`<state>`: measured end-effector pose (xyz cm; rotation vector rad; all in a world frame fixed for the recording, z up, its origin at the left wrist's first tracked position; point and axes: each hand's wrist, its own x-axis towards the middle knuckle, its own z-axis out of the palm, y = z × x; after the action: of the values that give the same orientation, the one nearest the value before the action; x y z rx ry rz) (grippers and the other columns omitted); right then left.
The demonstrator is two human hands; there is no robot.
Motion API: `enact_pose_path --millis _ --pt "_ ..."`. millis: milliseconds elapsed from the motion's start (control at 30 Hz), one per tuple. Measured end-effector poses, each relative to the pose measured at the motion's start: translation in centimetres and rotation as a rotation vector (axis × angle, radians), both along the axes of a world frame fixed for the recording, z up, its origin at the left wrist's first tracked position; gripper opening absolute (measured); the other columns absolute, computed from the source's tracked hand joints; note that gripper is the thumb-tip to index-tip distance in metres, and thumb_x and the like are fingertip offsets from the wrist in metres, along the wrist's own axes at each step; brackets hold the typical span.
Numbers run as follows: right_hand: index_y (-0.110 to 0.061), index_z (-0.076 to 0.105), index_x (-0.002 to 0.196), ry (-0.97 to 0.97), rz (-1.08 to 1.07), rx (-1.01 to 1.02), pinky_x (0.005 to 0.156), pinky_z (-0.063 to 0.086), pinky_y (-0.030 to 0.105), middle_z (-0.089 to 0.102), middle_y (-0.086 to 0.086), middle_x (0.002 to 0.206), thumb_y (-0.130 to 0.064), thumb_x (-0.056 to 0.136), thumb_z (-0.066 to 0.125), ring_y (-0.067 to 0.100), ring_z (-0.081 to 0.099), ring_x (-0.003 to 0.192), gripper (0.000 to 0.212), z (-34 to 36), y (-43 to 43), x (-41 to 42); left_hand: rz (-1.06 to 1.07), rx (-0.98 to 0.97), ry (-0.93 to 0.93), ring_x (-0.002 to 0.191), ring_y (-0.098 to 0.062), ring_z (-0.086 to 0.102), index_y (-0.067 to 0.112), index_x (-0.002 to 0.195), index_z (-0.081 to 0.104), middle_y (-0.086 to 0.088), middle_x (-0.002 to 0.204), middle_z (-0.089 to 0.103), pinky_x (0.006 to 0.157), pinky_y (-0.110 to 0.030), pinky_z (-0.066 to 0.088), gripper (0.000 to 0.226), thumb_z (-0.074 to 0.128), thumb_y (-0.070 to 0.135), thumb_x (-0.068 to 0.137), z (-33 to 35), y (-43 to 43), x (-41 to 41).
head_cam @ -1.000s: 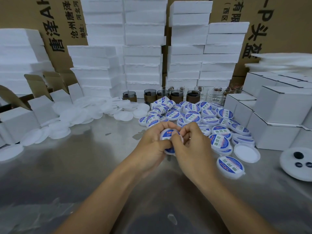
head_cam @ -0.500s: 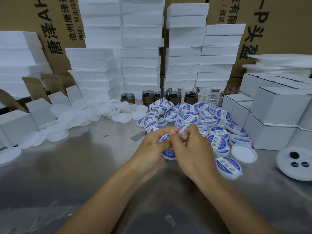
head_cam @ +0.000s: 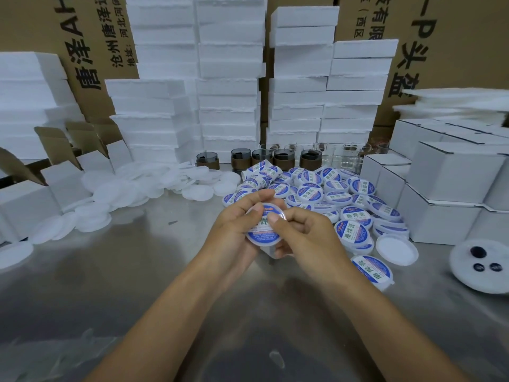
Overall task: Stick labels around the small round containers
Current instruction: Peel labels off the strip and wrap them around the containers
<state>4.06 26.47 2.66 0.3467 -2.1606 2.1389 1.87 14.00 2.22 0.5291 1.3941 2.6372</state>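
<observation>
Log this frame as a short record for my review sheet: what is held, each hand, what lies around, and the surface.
held item: small round container, blue and white label on its top face
left hand: grips the container from the left, thumb on top
right hand: pinches its right edge, thumb on the label
behind hands: pile of labelled containers
right: unlabelled white round piece; white cartons
left: white foam discs
back: stacked foam blocks
surface: metal table
</observation>
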Motion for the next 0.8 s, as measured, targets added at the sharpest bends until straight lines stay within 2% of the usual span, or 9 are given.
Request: enact_pose_path --millis 100,200,333,400,533,600,700,800 --pt "-0.012 0.066 0.083 0.003 0.0 0.01 0.061 0.053 0.031 0.068 0.014 0.07 -0.023 0.089 0.06 0.016 0.059 0.054 0.014 -0.18 -0.06 -0.13 0.006 -0.002 0.007 0.078 -0.017 0.07 0.006 0.1 0.059 -0.006 0.084 0.072 0.062 -0.027 0.056 0.026 0.051 0.009 0.075 -0.01 -0.16 -0.06" --pt "-0.016 0.067 0.087 0.012 0.026 0.015 0.069 0.055 0.037 0.072 0.01 0.077 -0.022 0.085 0.064 0.018 0.064 0.064 0.007 -0.33 -0.13 -0.03 -0.004 0.005 0.017 0.077 -0.018 0.069 0.007 0.099 0.059 -0.006 0.083 0.071 0.058 -0.029 0.056 0.025 0.051 0.01 0.076 0.1 -0.2 0.0" --pt "-0.021 0.068 0.089 0.016 0.089 0.007 0.059 0.054 0.021 0.073 -0.001 0.076 -0.013 0.081 0.069 0.008 0.065 0.064 0.012 -0.61 -0.31 0.1 0.001 -0.005 0.034 0.077 -0.018 0.07 0.008 0.099 0.057 -0.004 0.08 0.071 0.064 -0.031 0.056 0.025 0.051 0.011 0.075 0.19 -0.21 0.07" --pt "-0.021 0.066 0.088 0.009 0.071 -0.013 0.057 0.053 0.02 0.072 -0.001 0.073 -0.013 0.08 0.07 0.008 0.064 0.061 0.012 -0.63 -0.34 0.07 0.0 0.005 0.037 0.076 -0.018 0.07 0.007 0.099 0.056 -0.004 0.079 0.071 0.065 -0.032 0.056 0.023 0.05 0.009 0.077 0.23 -0.16 0.09" --pt "-0.018 0.062 0.092 0.017 0.011 -0.004 0.068 0.055 0.035 0.071 0.003 0.067 -0.023 0.086 0.063 0.014 0.063 0.054 0.008 -0.49 -0.37 -0.01 -0.007 0.018 0.036 0.073 -0.017 0.07 0.007 0.098 0.057 -0.004 0.08 0.072 0.057 -0.028 0.056 0.021 0.049 0.007 0.079 0.4 -0.23 0.12" --pt "-0.017 0.063 0.087 0.026 -0.001 -0.005 0.072 0.054 0.041 0.07 0.003 0.063 -0.023 0.089 0.058 0.015 0.062 0.053 0.008 -0.42 -0.42 -0.02 -0.012 0.019 0.044 0.074 -0.018 0.07 0.008 0.098 0.057 -0.005 0.081 0.072 0.055 -0.027 0.054 0.024 0.05 0.008 0.075 0.4 -0.29 0.13" --pt "-0.015 0.063 0.084 0.034 -0.059 -0.009 0.074 0.054 0.045 0.068 0.004 0.06 -0.02 0.09 0.057 0.014 0.059 0.049 0.009 -0.41 -0.47 -0.07 0.041 -0.061 0.08 0.081 -0.017 0.07 0.011 0.103 0.058 -0.004 0.089 0.073 0.061 -0.026 0.055 0.026 0.058 0.012 0.077 0.13 -0.24 0.1" --pt "-0.012 0.062 0.085 0.032 -0.137 -0.046 0.073 0.054 0.042 0.069 0.005 0.06 -0.019 0.09 0.058 0.016 0.061 0.049 0.01 -0.4 -0.39 -0.14 0.141 -0.243 0.138 0.091 -0.016 0.067 0.02 0.109 0.059 0.002 0.097 0.072 0.073 -0.025 0.053 0.034 0.071 0.023 0.078 -0.39 -0.02 0.11"
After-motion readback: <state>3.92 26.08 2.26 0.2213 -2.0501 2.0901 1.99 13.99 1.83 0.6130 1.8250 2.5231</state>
